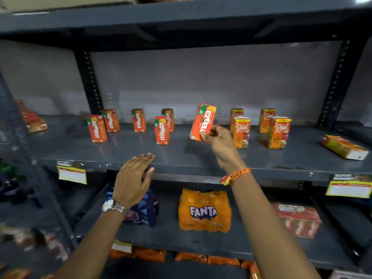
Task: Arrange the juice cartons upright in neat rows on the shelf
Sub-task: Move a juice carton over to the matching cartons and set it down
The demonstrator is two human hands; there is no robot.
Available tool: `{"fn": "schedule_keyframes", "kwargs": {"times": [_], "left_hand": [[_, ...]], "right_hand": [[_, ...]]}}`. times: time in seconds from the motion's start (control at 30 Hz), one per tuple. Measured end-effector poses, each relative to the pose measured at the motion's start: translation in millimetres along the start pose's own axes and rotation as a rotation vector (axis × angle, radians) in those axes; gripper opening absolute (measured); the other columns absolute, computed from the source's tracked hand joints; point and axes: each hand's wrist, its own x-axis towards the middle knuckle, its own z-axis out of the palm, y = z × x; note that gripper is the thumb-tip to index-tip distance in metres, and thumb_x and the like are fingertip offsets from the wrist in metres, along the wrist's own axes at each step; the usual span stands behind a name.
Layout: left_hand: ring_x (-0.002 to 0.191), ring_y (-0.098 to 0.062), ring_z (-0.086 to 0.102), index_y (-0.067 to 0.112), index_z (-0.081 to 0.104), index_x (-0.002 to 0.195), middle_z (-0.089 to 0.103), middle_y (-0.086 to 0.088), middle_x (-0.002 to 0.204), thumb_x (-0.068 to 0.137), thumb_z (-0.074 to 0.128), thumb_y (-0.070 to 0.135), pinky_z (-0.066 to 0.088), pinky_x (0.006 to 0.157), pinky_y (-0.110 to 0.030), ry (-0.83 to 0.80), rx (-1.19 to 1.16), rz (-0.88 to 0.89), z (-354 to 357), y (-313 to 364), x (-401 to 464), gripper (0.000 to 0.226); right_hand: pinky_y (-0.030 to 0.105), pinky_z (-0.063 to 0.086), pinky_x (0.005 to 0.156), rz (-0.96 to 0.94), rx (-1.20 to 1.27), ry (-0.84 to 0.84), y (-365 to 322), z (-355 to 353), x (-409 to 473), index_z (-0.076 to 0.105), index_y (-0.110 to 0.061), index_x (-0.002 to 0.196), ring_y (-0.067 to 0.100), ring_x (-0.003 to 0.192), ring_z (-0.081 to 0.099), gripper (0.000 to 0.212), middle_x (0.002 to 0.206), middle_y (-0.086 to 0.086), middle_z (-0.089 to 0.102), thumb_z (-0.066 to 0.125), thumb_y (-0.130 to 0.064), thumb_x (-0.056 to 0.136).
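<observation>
My right hand grips an orange Maaza carton by its lower edge and holds it tilted slightly above the dark grey shelf, near the middle. My left hand hovers flat with fingers apart at the shelf's front edge, holding nothing. Several Maaza cartons stand upright in two loose rows to the left. Several orange-yellow Real cartons stand upright to the right. One carton lies flat on its side at the far right of the shelf.
More cartons lie tumbled on the neighbouring shelf at far left. The shelf below holds an orange Fanta pack, a blue pack and a red pack. Yellow price tags hang from the shelf's front lip. Black uprights flank the bay.
</observation>
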Motion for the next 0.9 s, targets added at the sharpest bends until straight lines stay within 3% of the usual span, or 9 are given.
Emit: {"fn": "schedule_keyframes", "kwargs": {"times": [0.1,0.2,0.37,0.6,0.9], "left_hand": [[0.128,-0.020,0.056,0.012,0.061,0.134,0.061,-0.004,0.137,0.098,0.042,0.033,0.033,0.115,-0.034,0.015,0.001,-0.017,-10.9,-33.9,-4.2,0.045],[0.129,-0.019,0.055,0.012,0.059,0.135,0.061,-0.005,0.137,0.099,0.039,0.034,0.034,0.115,-0.036,0.017,0.008,-0.034,-18.5,-61.9,-7.7,0.046],[0.130,-0.019,0.054,0.012,0.059,0.135,0.060,-0.005,0.137,0.100,0.036,0.035,0.030,0.116,-0.032,0.039,-0.022,-0.044,-27.5,-99.6,-13.1,0.048],[0.126,-0.019,0.057,0.011,0.062,0.132,0.063,-0.006,0.134,0.100,0.039,0.030,0.033,0.115,-0.031,0.064,-0.055,0.019,-31.9,-123.6,-16.2,0.044],[0.125,-0.017,0.058,0.013,0.063,0.131,0.065,-0.004,0.132,0.100,0.037,0.031,0.035,0.114,-0.032,0.081,-0.083,0.000,-30.0,-124.2,-15.6,0.044]], "right_hand": [[0.021,0.050,0.087,-0.001,-0.052,-0.062,5.0,45.7,3.7,0.059,-0.005,0.118,0.004,0.093,0.062,0.026,0.105,-0.002,0.066,0.060,-0.007,0.093],[0.011,0.052,0.073,-0.007,-0.119,-0.103,8.4,88.8,7.2,0.058,0.000,0.122,0.009,0.093,0.061,0.030,0.110,0.004,0.065,0.060,-0.003,0.092],[0.036,0.049,0.100,-0.002,-0.296,-0.158,15.4,161.6,22.5,0.061,-0.003,0.121,0.022,0.112,0.063,0.032,0.123,0.011,0.067,0.066,-0.010,0.089],[0.041,0.050,0.100,0.017,-0.510,-0.185,27.6,230.8,58.1,0.064,-0.004,0.120,0.028,0.112,0.065,0.038,0.121,0.012,0.069,0.071,-0.013,0.084],[0.043,0.045,0.107,0.044,-0.601,-0.189,44.4,256.3,83.1,0.059,-0.004,0.125,0.030,0.119,0.061,0.044,0.128,0.014,0.065,0.072,-0.013,0.084]]}}
